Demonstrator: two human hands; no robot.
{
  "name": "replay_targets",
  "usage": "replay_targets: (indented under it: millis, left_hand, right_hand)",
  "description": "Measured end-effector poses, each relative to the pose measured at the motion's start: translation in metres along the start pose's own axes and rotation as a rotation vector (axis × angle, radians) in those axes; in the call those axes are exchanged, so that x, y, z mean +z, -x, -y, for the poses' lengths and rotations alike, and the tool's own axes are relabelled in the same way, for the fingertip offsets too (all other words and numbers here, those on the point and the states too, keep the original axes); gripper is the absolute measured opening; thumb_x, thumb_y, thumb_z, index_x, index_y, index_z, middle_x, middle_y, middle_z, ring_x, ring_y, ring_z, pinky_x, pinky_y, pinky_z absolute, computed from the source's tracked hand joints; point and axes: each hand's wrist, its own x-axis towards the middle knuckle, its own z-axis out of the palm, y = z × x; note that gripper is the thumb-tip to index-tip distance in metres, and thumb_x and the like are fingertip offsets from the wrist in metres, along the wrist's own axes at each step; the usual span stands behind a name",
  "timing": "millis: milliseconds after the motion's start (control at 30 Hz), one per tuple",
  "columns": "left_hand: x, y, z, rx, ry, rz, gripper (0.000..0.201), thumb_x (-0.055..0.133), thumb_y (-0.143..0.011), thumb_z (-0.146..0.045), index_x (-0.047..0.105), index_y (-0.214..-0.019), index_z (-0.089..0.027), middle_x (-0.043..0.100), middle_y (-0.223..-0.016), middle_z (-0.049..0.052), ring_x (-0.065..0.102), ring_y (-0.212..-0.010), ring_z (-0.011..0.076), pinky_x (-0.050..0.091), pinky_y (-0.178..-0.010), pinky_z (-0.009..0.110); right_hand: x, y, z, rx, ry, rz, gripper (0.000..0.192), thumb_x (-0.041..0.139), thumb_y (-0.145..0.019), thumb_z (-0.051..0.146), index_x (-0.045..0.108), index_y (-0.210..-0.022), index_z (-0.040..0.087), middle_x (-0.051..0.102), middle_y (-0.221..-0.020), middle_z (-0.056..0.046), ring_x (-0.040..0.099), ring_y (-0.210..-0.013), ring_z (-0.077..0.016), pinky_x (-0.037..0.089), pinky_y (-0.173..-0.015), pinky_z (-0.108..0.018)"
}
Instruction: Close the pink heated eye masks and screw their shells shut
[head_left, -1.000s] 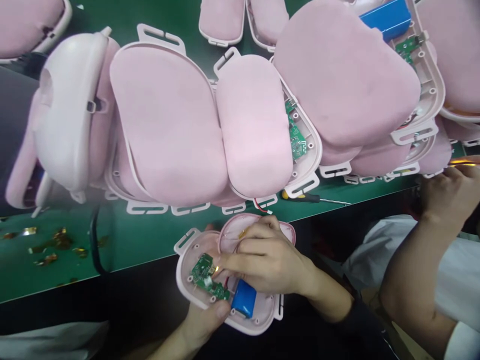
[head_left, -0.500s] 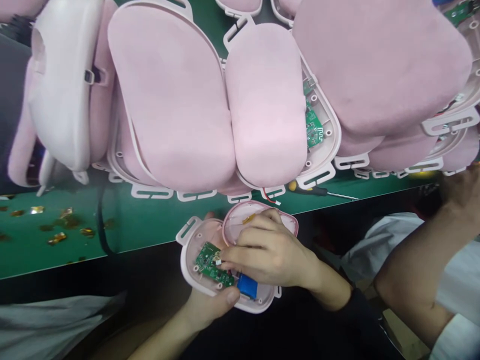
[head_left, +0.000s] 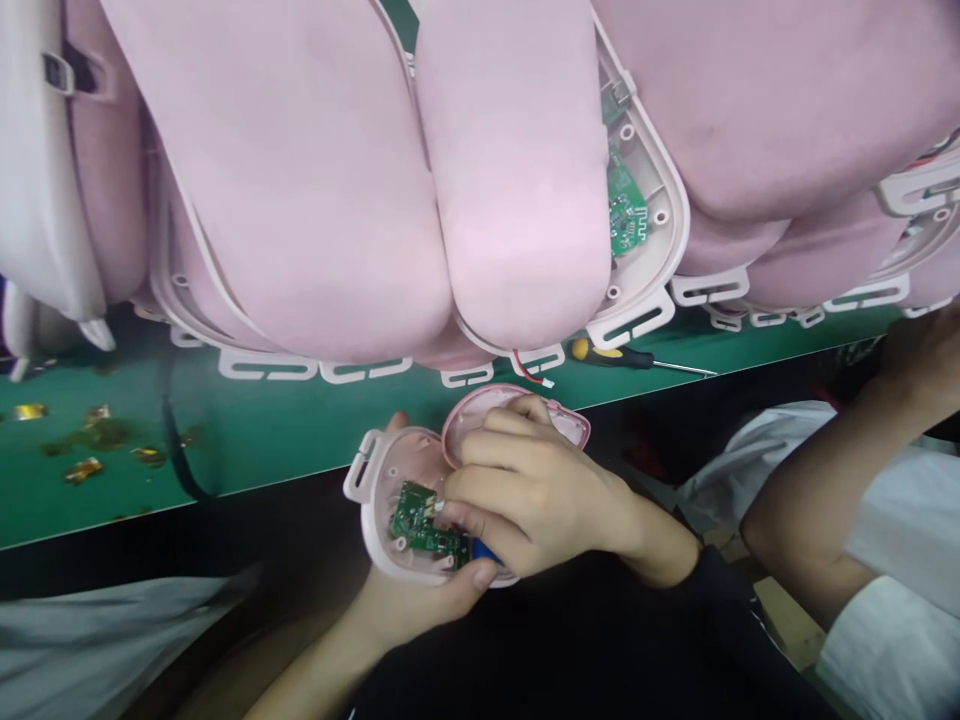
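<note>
Left hand [head_left: 416,605] cradles the pink open casing [head_left: 382,480] from beneath; right hand [head_left: 525,495] pinches at its green circuit board [head_left: 416,515]; green worktop [head_left: 285,440] just beyond.

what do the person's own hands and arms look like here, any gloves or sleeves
Both hands are bare, with no gloves, rings or watch in view. The right hand leads back to a bare wrist and then a dark, close-fitting sleeve cuff further up the forearm. The left hand comes up from below on a bare forearm with no sleeve showing. Fingernails look short and unpainted.
</note>
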Motion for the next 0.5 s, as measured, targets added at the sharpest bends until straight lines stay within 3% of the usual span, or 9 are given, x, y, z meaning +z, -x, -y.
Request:
replay_targets:
  millis: [133,267,400,500]
  left_hand:
    - [0.003,-0.009,-0.014,-0.144,0.109,-0.079,0.081,0.088,-0.089,-0.068,0.059,-0.151,-0.026,0.066,-0.142,0.015,0.049,-0.162,0.0427,0.018,-0.146,0.062]
    - [0.003,-0.015,-0.021,-0.205,0.153,-0.191,0.093,0.104,-0.067,-0.056,0.066,-0.147,-0.027,0.069,-0.139,0.012,0.044,-0.163,0.0462,0.002,-0.147,0.059]
    - [0.001,-0.016,-0.020,-0.204,0.191,-0.251,0.088,0.111,-0.053,-0.050,0.077,-0.133,-0.032,0.071,-0.142,0.008,0.051,-0.159,0.0446,0.008,-0.148,0.053]
    - [-0.002,-0.011,-0.015,-0.245,0.262,-0.228,0.106,0.110,-0.056,-0.048,0.067,-0.152,-0.036,0.066,-0.156,0.007,0.045,-0.164,0.0436,0.012,-0.147,0.057]
  right_hand:
    - [-0.001,-0.001,-0.001,-0.005,-0.005,0.011,0.042,0.052,-0.116,0.028,0.070,-0.080,0.020,0.067,-0.082,-0.001,0.058,-0.084,-0.0188,0.044,-0.081,-0.039]
    - [-0.005,-0.002,-0.002,-0.030,-0.001,0.074,0.042,0.052,-0.115,0.026,0.073,-0.079,0.022,0.067,-0.080,0.000,0.062,-0.086,-0.0186,0.049,-0.084,-0.039]
    - [-0.010,-0.002,-0.008,0.091,-0.077,0.179,0.025,0.069,-0.114,0.034,0.080,-0.095,0.023,0.074,-0.097,-0.001,0.070,-0.101,-0.0200,0.055,-0.092,-0.039]
    - [-0.011,-0.004,-0.013,0.219,-0.106,0.172,0.026,0.089,-0.101,0.045,0.080,-0.108,0.021,0.076,-0.110,-0.003,0.072,-0.107,-0.0190,0.058,-0.094,-0.034]
